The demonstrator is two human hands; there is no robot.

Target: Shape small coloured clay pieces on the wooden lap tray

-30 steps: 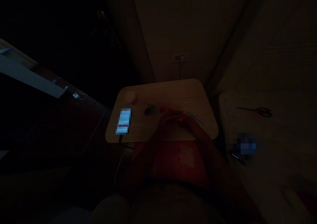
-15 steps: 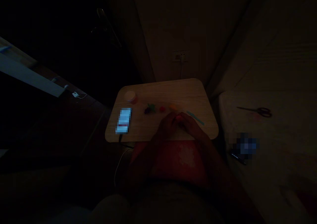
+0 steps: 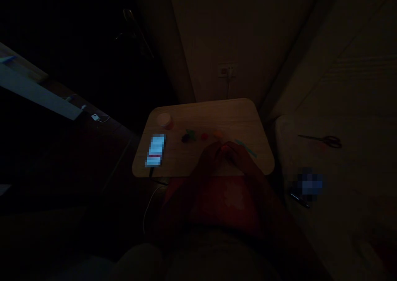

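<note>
In the dim light my left hand (image 3: 211, 153) and my right hand (image 3: 238, 153) meet over the near side of a small wooden table (image 3: 173, 165). Their fingers are closed together around a small red-pink lump (image 3: 223, 148), perhaps modelling clay; most of it is hidden. Just beyond the hands lies an orange lump (image 3: 218, 135). A red ball (image 3: 204, 136) sits left of that, then a green piece (image 3: 191, 133) touching a dark lump (image 3: 185, 138). Beside my right hand is a flat teal stick (image 3: 246, 147).
A round lidded tub (image 3: 164, 121) stands at the table's back left. Near it lies a lit phone (image 3: 155, 150) with a cable (image 3: 151, 177). To the right, scissors (image 3: 331, 141) and a pen (image 3: 299, 198) rest on a pale surface. A wall socket (image 3: 227, 70) is behind.
The view has shifted slightly and become a little darker. Both hands stay together at the same spot, with the fingers moving only slightly around the red-pink lump.
</note>
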